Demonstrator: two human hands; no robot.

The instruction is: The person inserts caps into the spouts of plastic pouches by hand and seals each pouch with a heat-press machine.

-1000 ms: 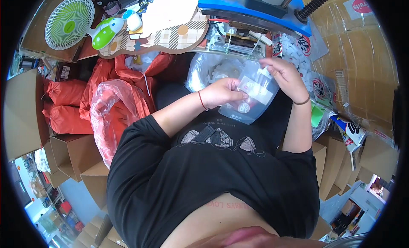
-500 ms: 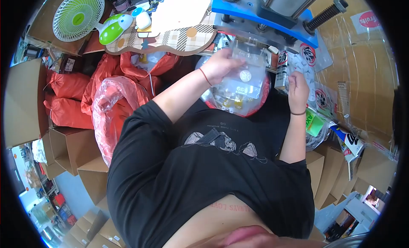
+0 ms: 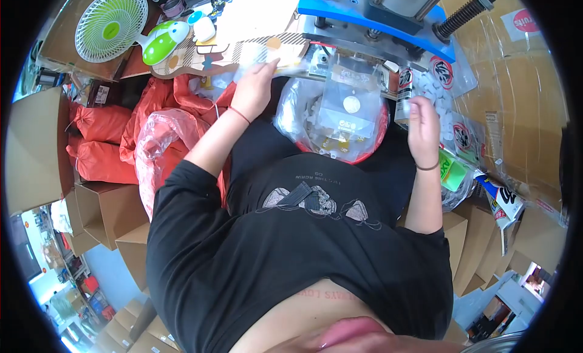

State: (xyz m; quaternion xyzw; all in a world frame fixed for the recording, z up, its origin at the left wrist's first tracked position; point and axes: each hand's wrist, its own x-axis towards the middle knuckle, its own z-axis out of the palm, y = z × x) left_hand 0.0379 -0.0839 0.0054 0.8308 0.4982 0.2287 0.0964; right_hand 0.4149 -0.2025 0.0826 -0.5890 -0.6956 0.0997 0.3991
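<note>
My left hand [image 3: 254, 89] is above the table's front edge with its fingers closed on a clear plastic bag [image 3: 285, 65], which is smeared by motion. My right hand [image 3: 423, 128] is raised with its fingers curled together beside a pile of small white plastic pieces [image 3: 432, 92]; whatever it pinches, if anything, is too small to make out. Between the hands, a printed clear plastic bag [image 3: 352, 107] lies over a red-rimmed bowl [image 3: 381, 137] lined with clear plastic. Small white and yellowish pieces [image 3: 340, 145] show inside the bowl.
A blue-plated press [image 3: 388, 28] with springs stands ahead. A green and white fan [image 3: 115, 28] and paper sheets [image 3: 258, 16] are on the table at the left. Red sacks [image 3: 106, 152] and cardboard boxes [image 3: 112, 210] fill the left side; a large carton [image 3: 516, 110] stands right.
My left hand has moved left from the bowl, carrying a clear plastic bag. The printed bag over the bowl stays there, now uncovered by the hand. My right hand has barely moved.
</note>
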